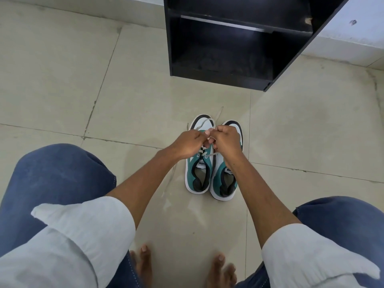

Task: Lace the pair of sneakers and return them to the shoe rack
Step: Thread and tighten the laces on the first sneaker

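Two green, white and black sneakers stand side by side on the tiled floor, toes pointing away from me. Over the left sneaker (197,173) my left hand (190,143) and my right hand (226,140) meet, each pinching a part of its white lace (209,156). A loose lace end (219,113) trails past the toe onto the floor. The right sneaker (225,179) sits partly under my right wrist, so its lacing is hidden. The black shoe rack (239,38) stands just beyond the shoes, its shelves dark.
My knees in blue jeans frame the view at bottom left (58,175) and bottom right (340,217). My bare feet (145,262) rest on the beige tiles close to me. A white wall base (353,32) runs behind the rack.
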